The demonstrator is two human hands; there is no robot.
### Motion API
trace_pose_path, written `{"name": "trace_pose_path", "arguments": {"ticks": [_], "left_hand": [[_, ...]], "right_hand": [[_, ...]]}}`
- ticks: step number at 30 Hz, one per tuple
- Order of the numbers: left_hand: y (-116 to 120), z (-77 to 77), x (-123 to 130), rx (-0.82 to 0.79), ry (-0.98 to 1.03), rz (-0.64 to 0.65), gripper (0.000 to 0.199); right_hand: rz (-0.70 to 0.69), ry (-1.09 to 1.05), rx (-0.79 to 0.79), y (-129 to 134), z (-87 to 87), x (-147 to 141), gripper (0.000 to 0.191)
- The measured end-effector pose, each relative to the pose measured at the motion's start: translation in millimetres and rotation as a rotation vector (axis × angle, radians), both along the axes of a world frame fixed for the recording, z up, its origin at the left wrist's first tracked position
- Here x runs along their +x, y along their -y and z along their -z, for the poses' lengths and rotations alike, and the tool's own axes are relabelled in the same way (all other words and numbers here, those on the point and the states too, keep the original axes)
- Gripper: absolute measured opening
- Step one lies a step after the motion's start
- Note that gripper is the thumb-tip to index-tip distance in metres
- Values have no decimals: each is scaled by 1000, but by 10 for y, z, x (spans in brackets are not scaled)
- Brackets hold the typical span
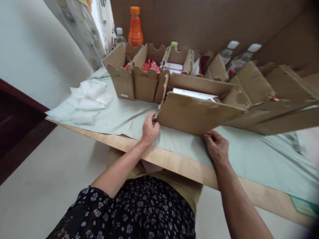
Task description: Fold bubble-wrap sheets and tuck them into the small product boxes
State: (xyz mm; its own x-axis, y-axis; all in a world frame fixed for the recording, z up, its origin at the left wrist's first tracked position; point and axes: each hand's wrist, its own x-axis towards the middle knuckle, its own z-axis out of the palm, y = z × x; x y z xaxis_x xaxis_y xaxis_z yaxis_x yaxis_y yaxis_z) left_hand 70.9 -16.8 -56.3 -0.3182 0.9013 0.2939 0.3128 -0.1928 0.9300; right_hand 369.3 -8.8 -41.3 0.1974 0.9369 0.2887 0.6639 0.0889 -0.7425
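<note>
A wide cardboard box (196, 114) stands in front of a row of narrower ones, with a white item (194, 94) inside it. At its lower left corner is my left hand (150, 128), fingers curled and partly behind the box edge; whether they grip it is hard to tell. My right hand (217, 146) has its fingers closed at the box's bottom edge, near the right end. Behind, the narrow cardboard boxes (146, 84) hold red packets (151, 65) and a white and purple pack (173, 67).
Clear plastic bags (91, 98) lie on the left of the green cloth (124, 116). An orange bottle (135, 28) and clear bottles (228, 53) stand behind the boxes. More cardboard boxes (286, 96) extend right. The wooden table edge (174, 159) runs close to my body.
</note>
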Motion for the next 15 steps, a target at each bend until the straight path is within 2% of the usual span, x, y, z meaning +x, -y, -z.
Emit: {"name": "trace_pose_path", "arguments": {"ticks": [6, 9, 10, 12, 15], "left_hand": [[98, -62, 101, 13, -16, -7, 56], [282, -172, -22, 41, -33, -21, 54], [342, -223, -152, 52, -51, -35, 51], [413, -348, -570, 83, -206, -121, 41], [316, -573, -1454, 118, -481, -383, 33]], "right_hand": [[41, 55, -48, -28, -74, 39, 27], [49, 79, -70, -37, -133, 44, 25], [52, 82, -75, -38, -151, 41, 24], [59, 94, -86, -39, -183, 25, 20], [58, 122, -94, -30, -218, -9, 17]]}}
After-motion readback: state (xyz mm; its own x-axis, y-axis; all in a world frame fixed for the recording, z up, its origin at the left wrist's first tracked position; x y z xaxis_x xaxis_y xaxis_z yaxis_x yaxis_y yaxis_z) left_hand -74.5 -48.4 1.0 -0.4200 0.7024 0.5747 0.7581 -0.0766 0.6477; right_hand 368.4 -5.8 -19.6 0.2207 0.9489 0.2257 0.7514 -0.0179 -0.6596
